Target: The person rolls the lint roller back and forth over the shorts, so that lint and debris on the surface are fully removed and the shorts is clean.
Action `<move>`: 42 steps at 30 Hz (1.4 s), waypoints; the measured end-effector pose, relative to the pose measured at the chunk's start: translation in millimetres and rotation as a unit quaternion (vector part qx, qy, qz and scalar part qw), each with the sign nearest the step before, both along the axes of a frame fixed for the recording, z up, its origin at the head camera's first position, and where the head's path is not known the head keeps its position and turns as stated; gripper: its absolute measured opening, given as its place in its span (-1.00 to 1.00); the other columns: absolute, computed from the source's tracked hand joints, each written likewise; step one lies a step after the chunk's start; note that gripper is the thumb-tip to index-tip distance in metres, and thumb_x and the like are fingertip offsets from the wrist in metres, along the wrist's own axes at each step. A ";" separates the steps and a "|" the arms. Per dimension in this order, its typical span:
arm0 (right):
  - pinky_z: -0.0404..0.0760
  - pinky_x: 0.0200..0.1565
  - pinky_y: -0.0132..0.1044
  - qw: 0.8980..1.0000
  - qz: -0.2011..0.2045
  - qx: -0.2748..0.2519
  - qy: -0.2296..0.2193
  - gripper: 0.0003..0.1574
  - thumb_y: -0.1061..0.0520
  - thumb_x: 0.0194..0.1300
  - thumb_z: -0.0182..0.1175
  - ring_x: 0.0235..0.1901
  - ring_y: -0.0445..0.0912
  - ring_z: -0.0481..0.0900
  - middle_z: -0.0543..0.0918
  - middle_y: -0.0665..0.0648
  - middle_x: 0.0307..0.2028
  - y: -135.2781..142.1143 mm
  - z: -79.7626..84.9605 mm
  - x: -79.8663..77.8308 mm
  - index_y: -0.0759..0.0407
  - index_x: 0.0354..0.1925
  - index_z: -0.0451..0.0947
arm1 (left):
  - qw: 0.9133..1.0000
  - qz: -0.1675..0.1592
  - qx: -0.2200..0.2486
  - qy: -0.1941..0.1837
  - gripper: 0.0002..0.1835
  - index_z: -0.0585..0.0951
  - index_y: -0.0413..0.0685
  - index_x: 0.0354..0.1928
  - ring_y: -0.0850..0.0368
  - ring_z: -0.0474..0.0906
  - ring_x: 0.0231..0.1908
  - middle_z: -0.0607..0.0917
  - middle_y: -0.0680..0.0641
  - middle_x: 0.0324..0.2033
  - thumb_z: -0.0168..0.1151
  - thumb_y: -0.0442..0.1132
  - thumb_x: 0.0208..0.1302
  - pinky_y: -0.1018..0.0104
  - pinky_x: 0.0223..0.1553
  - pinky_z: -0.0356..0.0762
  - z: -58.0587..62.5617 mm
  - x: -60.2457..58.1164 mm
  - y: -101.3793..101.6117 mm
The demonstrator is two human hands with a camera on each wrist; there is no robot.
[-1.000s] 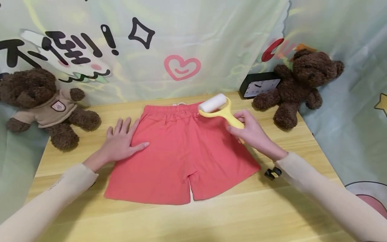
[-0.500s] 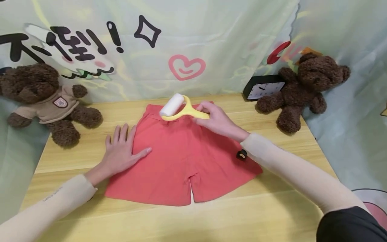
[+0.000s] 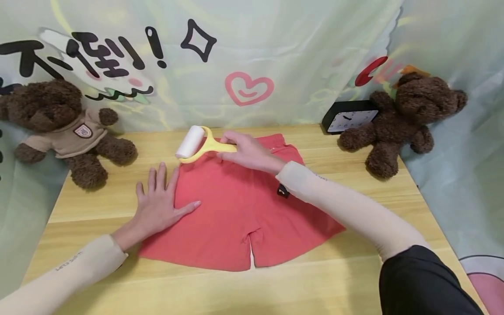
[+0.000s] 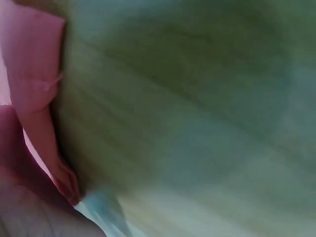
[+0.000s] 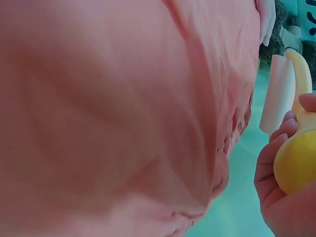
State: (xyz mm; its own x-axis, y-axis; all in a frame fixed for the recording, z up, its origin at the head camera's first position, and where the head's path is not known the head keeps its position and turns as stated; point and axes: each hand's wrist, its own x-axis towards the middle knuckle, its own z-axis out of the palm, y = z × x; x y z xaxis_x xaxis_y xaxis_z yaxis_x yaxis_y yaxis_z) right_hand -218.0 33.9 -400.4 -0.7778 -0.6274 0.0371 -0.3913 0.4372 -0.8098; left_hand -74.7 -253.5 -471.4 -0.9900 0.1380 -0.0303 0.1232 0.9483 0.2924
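Note:
Red shorts (image 3: 224, 218) lie spread on the wooden table, waistband toward the wall. My right hand (image 3: 252, 153) grips the yellow handle of a lint roller (image 3: 190, 142), its white roll over the left end of the waistband. The right wrist view shows the fingers curled round the handle of the lint roller (image 5: 278, 94), beside the wrinkled shorts (image 5: 123, 108). With fingers spread, my left hand (image 3: 157, 208) rests at the left edge of the shorts, its thumb on the fabric. Part of the waistband is hidden behind my right hand.
Brown teddy bears sit at both back corners, one in a beige sweater (image 3: 75, 135), the other bare (image 3: 401, 118). Beside the right bear stands a black clock (image 3: 350, 118). A printed curtain (image 3: 299, 57) hangs close behind the table (image 3: 299, 288).
My right hand has carried the lint roller leftward along the waistband, from its right end to its left end. My left hand stays almost where it was on the shorts.

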 end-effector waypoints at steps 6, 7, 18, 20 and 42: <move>0.45 -0.30 -0.22 0.997 0.016 0.051 0.050 -0.74 -0.08 0.50 0.44 -0.47 -0.05 0.48 0.59 0.01 -0.35 -9.5 -8.7 -7.6 -0.09 -0.13 0.53 | 1.000 0.001 0.001 -0.015 0.29 -0.10 0.01 0.80 -0.58 -0.33 0.62 -0.21 -0.45 0.69 0.18 0.59 0.33 -0.75 0.35 -0.36 -2.6 0.0 1.9; 0.44 -0.29 -0.22 0.996 0.021 0.060 0.061 -0.73 -0.09 0.51 0.43 -0.47 -0.06 0.47 0.58 0.01 -0.36 -9.5 -10.9 -8.6 -0.09 -0.12 0.51 | 1.000 0.002 0.001 -0.017 0.28 -0.10 0.01 0.80 -0.58 -0.34 0.62 -0.20 -0.46 0.69 0.17 0.59 0.34 -0.74 0.36 -0.37 -3.2 0.2 2.1; 0.49 -0.02 -0.14 0.981 0.048 0.125 0.139 -0.78 -0.01 0.54 0.39 -0.30 -0.08 0.54 0.57 -0.01 -0.35 -3.8 -13.8 -10.5 -0.03 -0.01 0.55 | 1.000 -0.002 -0.005 -0.007 0.21 -0.02 0.09 0.80 -0.62 -0.28 0.61 -0.13 -0.51 0.67 0.19 0.55 0.36 -0.74 0.36 -0.34 -4.5 4.8 2.2; 0.51 -0.07 -0.17 0.984 0.046 0.124 0.122 -0.81 0.01 0.54 0.39 -0.30 -0.09 0.54 0.58 -0.02 -0.34 0.5 -10.5 -10.6 -0.04 -0.02 0.57 | 1.000 -0.004 -0.010 -0.007 0.21 0.01 0.06 0.79 -0.62 -0.26 0.61 -0.12 -0.51 0.66 0.21 0.54 0.35 -0.74 0.36 -0.32 -3.2 4.2 2.1; 0.62 0.13 -0.04 0.973 0.075 0.191 0.105 -0.36 -0.03 0.48 0.47 0.03 -0.01 0.68 0.76 0.07 0.11 84.7 14.2 -36.1 0.07 0.43 0.65 | 1.000 0.001 -0.013 -0.021 0.23 0.00 0.02 0.79 -0.60 -0.30 0.62 -0.16 -0.50 0.68 0.20 0.56 0.34 -0.70 0.38 -0.35 -2.5 2.2 2.9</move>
State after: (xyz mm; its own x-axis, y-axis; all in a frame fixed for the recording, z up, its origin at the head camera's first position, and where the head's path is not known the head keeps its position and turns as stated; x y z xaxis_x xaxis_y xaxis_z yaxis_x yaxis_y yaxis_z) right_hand -254.1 118.7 -386.2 -0.6775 -0.7319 -0.0733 -0.6127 0.6167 -0.4943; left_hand -72.5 -250.6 -473.9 -0.9880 0.1353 -0.0749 0.1104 0.9560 0.2718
